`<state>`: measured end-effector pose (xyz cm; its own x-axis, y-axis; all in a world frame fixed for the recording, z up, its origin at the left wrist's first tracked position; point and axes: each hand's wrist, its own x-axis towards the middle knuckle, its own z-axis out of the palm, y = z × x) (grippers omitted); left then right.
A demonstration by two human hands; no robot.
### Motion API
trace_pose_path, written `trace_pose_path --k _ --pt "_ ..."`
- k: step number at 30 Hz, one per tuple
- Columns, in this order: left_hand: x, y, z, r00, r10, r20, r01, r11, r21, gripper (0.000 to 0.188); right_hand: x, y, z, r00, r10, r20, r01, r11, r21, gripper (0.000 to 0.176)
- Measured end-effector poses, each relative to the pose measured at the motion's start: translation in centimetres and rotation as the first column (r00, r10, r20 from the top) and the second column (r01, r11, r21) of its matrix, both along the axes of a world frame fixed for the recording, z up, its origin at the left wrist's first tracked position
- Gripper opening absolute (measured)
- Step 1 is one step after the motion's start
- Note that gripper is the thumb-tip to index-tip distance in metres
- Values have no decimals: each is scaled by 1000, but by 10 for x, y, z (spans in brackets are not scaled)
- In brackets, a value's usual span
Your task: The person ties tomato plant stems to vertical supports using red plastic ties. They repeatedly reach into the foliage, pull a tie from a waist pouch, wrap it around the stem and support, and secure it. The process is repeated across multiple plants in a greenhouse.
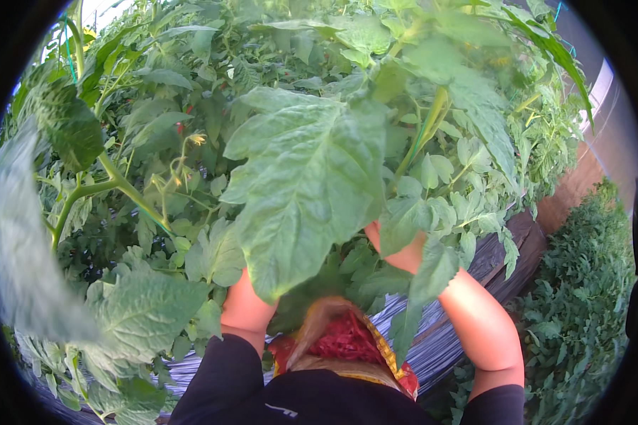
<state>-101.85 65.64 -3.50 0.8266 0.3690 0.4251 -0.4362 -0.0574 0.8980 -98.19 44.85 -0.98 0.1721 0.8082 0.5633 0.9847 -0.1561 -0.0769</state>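
Both my forearms reach forward into tomato plants. A large tomato leaf [308, 175] hides my left hand; only the left forearm [247, 305] shows below it. My right hand [375, 234] is mostly covered by leaves, with a small part visible beside the large leaf's right edge; what its fingers touch cannot be seen. An open bag [327, 313] with red and yellow on its outside hangs or rests against my front, between the forearms. Inside it lie many red strips or clips [345, 340], whose exact kind is unclear.
Thick green tomato stems [133, 196] with green twine stand at left, near yellow tomato flowers [196, 139]. Another stem [422, 133] rises right of the large leaf. Silvery plastic mulch [436, 345] covers the bed below. Low plants [574, 297] grow at right, beside bare soil [569, 196].
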Motion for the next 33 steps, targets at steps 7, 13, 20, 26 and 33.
trace_pose_path --k 7,13,20,26,33 --pt "1 4 -9 996 34 80 -15 974 -225 9 -30 47 26 938 -101 330 123 991 -46 8" --pt "-9 -9 -27 999 24 -35 -28 993 -119 16 21 15 67 888 -459 -23 420 829 -369 19" --pt "-37 -80 -23 974 -181 140 186 982 -29 29 62 -46 80 742 -527 -414 421 848 -322 33" --pt "-7 -93 24 997 73 -6 -49 720 693 23 81 -55 85 506 -249 -826 332 940 -80 26" --pt "53 -78 50 956 291 -22 -273 918 289 16 126 -37 118 699 -363 -616 264 932 -250 23"
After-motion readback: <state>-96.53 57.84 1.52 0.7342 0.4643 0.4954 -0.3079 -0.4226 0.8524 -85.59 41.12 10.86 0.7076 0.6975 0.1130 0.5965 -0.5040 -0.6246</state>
